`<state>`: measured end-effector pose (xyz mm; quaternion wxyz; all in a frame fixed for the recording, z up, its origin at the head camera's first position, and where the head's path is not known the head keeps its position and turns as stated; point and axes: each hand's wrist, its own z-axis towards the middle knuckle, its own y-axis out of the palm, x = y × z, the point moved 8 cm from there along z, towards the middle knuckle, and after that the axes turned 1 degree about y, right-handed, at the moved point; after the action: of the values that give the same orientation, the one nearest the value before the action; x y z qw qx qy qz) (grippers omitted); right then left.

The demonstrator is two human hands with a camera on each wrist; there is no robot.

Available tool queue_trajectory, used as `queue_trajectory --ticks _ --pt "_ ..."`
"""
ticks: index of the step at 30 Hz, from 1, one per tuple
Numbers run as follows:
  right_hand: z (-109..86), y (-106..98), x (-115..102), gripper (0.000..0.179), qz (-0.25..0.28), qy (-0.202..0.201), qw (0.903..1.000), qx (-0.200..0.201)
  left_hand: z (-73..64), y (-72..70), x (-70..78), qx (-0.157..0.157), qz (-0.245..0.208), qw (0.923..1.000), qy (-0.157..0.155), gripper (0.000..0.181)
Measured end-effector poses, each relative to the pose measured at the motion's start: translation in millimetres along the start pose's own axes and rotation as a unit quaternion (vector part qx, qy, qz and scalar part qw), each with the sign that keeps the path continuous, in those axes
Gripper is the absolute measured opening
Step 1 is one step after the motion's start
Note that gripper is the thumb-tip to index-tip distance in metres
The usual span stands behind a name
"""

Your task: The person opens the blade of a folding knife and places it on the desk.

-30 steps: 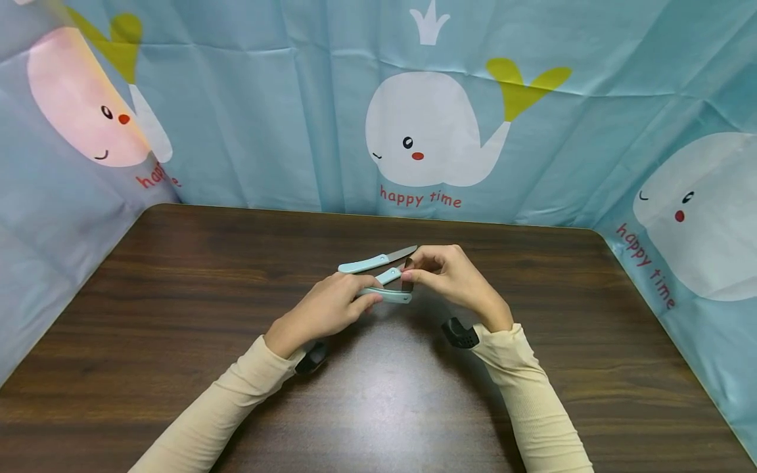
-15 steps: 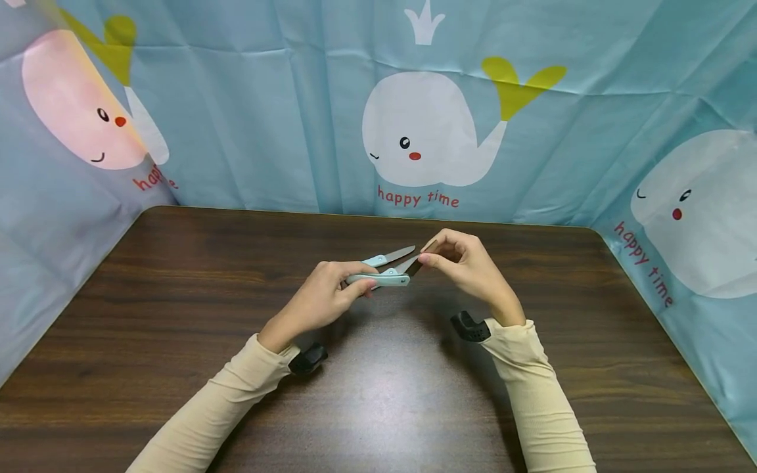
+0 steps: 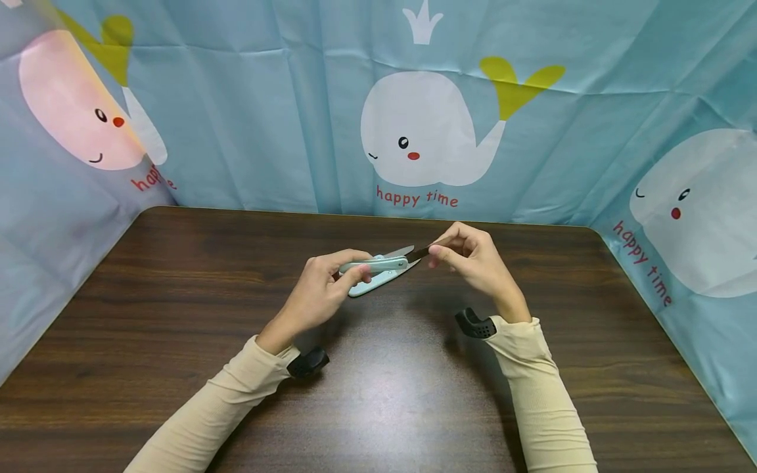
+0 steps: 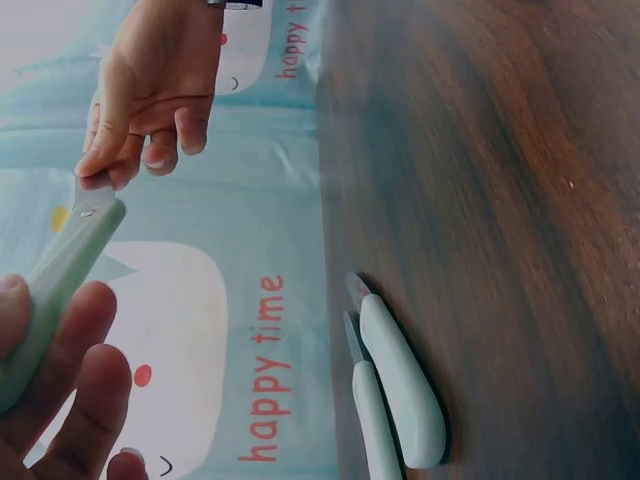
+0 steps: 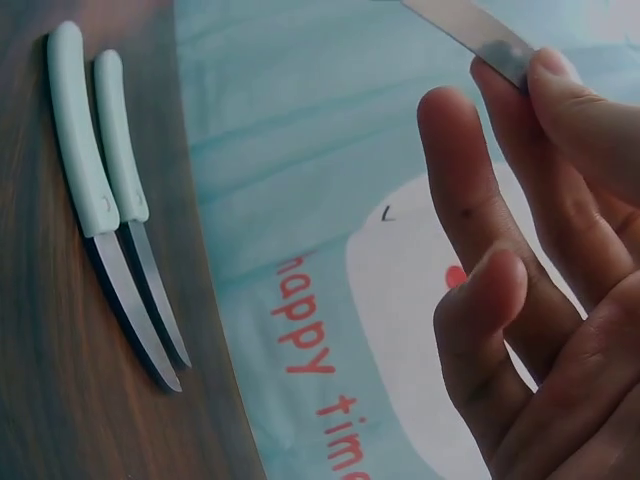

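My left hand (image 3: pixel 319 286) grips the pale mint handle of a folding knife (image 3: pixel 381 265), raised above the table. My right hand (image 3: pixel 481 266) pinches that knife's blade (image 5: pixel 470 28) near its tip, between thumb and forefinger. The blade is swung out, roughly in line with the handle. Below lie two more mint-handled folding knives, side by side with blades out: a thicker one (image 5: pixel 80 140) and a slimmer one (image 5: pixel 122 140). In the head view the held knife partly hides them.
A dark wood-grain table (image 3: pixel 378 394) carries the knives. Behind it and along both sides hangs a light blue curtain (image 3: pixel 254 131) printed with white whales. A black wrist camera (image 3: pixel 307 361) sits below the left hand, another (image 3: pixel 475 324) by the right.
The blade has swung away from the handle, from steeply angled to nearly straight. My right hand has moved up and right; my left hand has moved up and slightly left.
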<state>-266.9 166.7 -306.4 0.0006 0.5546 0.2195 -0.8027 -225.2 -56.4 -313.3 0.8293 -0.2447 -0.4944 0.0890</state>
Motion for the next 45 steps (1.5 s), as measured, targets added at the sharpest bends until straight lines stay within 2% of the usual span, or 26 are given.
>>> queue_trajectory --ticks 3,6,9,12,15,19,22,25,29,33,40,45 --pt "-0.2 0 0 0.010 0.025 -0.008 0.9997 0.001 -0.4 -1.8 1.3 0.014 -0.023 0.9996 0.002 0.017" --pt "-0.8 0 1 0.002 0.054 -0.010 0.9985 0.000 -0.5 -3.6 2.6 0.031 -0.042 0.9986 0.006 0.015" --pt "-1.5 0 0 0.013 0.076 -0.008 0.9970 -0.006 -0.9 -5.6 4.2 0.046 -0.059 0.9971 0.012 0.015" --pt "-2.3 0 -1 0.018 0.081 -0.002 0.9967 -0.012 -1.0 -6.4 4.9 0.052 -0.071 0.9960 0.015 0.015" --pt "-2.0 -2 1 0.015 0.066 0.012 0.9977 -0.015 -0.8 -6.2 4.2 0.046 -0.072 0.9963 0.011 0.015" --pt "-2.5 -5 6 0.003 0.002 0.046 0.9988 -0.017 -0.6 -2.9 -1.2 0.019 -0.053 0.9983 -0.018 0.016" --pt "-3.0 -8 11 0.012 -0.055 0.074 0.9955 -0.022 -0.4 2.4 -6.3 -0.013 -0.033 0.9985 -0.043 0.018" --pt "-3.4 -10 19 0.018 -0.088 0.103 0.9903 -0.031 -0.7 8.8 -10.0 -0.050 -0.004 0.9971 -0.057 0.020" --pt "-4.9 -14 32 0.023 -0.103 0.139 0.9840 -0.041 -3.0 16.2 -16.0 -0.095 0.069 0.9911 -0.062 0.024" --pt "-6.3 -16 44 0.027 -0.108 0.160 0.9797 -0.052 -5.0 20.4 -22.1 -0.120 0.125 0.9830 -0.063 0.024" --pt "-7.8 -16 53 0.028 -0.119 0.174 0.9743 -0.078 -7.9 30.9 -22.6 -0.159 0.139 0.9761 -0.052 0.024" --pt "-10.5 -16 59 0.029 -0.139 0.199 0.9657 -0.092 -11.6 39.1 -22.8 -0.188 0.143 0.9701 -0.054 0.025"
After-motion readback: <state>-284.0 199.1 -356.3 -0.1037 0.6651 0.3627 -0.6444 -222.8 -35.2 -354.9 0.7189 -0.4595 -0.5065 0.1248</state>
